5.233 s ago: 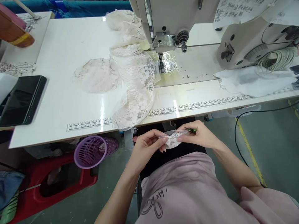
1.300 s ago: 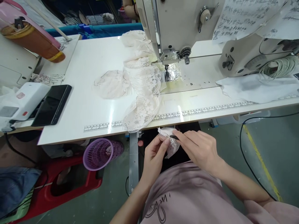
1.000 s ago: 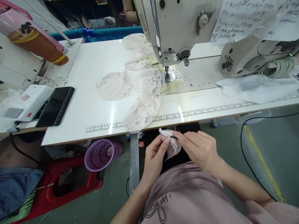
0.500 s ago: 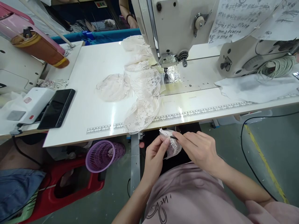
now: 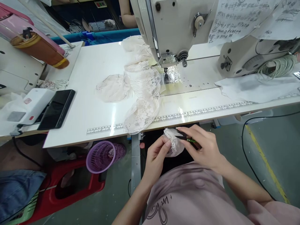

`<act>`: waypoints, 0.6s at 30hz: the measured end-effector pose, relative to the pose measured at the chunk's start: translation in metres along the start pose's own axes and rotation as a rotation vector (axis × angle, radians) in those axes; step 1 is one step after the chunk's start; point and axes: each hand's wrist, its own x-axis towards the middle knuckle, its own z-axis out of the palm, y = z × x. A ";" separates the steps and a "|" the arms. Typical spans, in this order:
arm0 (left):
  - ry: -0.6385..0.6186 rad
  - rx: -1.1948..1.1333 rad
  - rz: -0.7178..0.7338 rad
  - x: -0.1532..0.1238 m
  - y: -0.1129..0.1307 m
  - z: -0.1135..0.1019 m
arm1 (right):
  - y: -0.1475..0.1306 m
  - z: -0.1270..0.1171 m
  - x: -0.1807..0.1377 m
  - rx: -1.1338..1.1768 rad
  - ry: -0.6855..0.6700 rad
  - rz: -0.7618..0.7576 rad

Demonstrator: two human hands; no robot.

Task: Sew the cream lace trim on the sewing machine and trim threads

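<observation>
Between thumb and fingers my left hand (image 5: 157,153) pinches a small piece of white lace-edged fabric (image 5: 174,147) over my lap, just below the table's front edge. My right hand (image 5: 203,144) is closed around small dark thread snips (image 5: 186,137) with a bit of green on them. The snips' blades are apart and point left at the fabric. On the table above lies a larger cream lace piece (image 5: 146,97), its lower end reaching the front edge, with a rounded sheer part (image 5: 114,88) spread to its left.
A sewing machine (image 5: 166,34) stands behind the lace, and a printed ruler (image 5: 187,115) runs along the table edge. A black phone (image 5: 57,109) lies at left. Below are a purple basket (image 5: 99,157) and a red stool (image 5: 75,200). Another person's arm (image 5: 127,15) shows at the back.
My right hand has opened its grip slightly, and the snips' blades now show spread apart. The small fabric has shifted a little to the right. At the back, the other person's arm has moved.
</observation>
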 end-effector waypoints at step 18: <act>-0.190 0.250 0.034 0.003 0.003 -0.012 | 0.019 0.006 0.021 0.885 -0.319 0.575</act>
